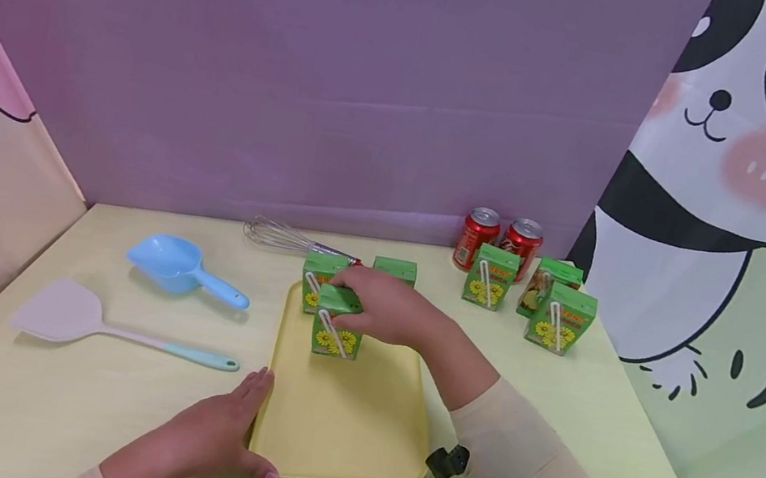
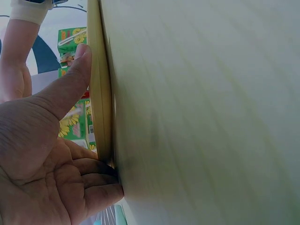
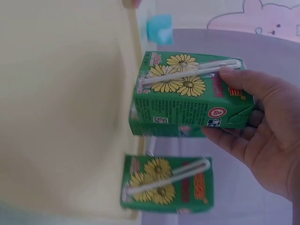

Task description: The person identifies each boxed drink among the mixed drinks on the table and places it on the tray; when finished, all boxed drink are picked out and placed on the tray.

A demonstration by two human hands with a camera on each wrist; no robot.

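My right hand [image 1: 387,307] pinches a green juice carton [image 1: 335,343] near its top, thumb on the straw side in the right wrist view. The carton is upright over the far left part of a yellow tray [image 1: 351,428]; I cannot tell whether its base touches the tray. Behind it on the tray stand two more green cartons, one [image 1: 318,262] at the left and another [image 1: 395,270] partly hidden by my right hand. My left hand [image 1: 218,427] rests against the tray's near left corner, fingers extended along the left side, thumb at the front edge.
Left of the tray lie a blue scoop [image 1: 169,264] and a pale spatula [image 1: 66,313]. A whisk [image 1: 284,236] lies behind the tray. At the back right stand two red cans [image 1: 478,234] and three green cartons [image 1: 562,320]. A purple cloth [image 1: 304,74] hangs at the table's back.
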